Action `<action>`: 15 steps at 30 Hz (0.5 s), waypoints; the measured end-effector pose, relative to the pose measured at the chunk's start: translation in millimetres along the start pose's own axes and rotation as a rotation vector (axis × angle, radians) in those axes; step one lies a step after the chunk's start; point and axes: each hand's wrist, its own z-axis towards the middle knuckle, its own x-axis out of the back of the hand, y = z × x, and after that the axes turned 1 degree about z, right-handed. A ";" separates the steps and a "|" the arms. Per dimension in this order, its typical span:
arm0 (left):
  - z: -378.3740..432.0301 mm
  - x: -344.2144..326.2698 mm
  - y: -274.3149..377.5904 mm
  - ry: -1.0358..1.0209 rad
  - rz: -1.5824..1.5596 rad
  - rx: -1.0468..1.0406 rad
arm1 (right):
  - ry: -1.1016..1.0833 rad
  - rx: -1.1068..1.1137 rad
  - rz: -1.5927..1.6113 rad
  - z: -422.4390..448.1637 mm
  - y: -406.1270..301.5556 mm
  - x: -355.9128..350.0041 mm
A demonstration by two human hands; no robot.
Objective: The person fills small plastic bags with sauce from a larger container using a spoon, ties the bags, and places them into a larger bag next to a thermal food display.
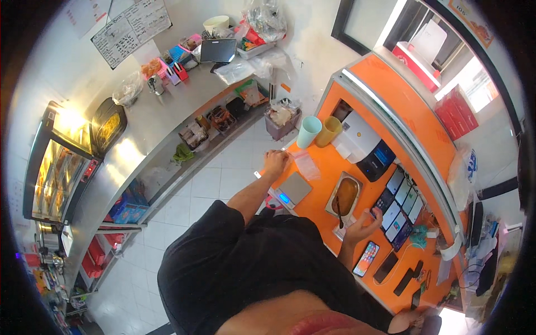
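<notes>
At the left edge of an orange counter [324,176], my left hand [276,161] is bent with its fingers drawn together; whether anything is between them is unclear. A small clear zip bag [307,165] lies just right of it, and a digital kitchen scale [295,189] with a lit display is nearer me. My right hand [363,227] hovers fingers apart over the counter, beside a row of tablets or phones [394,211]. Between my hands, a steel pan [357,183] holds brown sauce, with a dark-handled utensil [339,211] resting in it.
Two plastic cups, pale green [309,132] and amber [328,131], stand near a white printer [356,136]. A lit smartphone [366,258] and a dark phone [385,267] lie closer to me. Another person's hand [408,321] shows at lower right. A steel counter [176,109] curves along the left.
</notes>
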 end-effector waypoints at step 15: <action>-10.2 -0.8 -30.1 0.303 -0.535 0.252 | -0.539 -0.134 0.454 -5.2 -14.1 15.6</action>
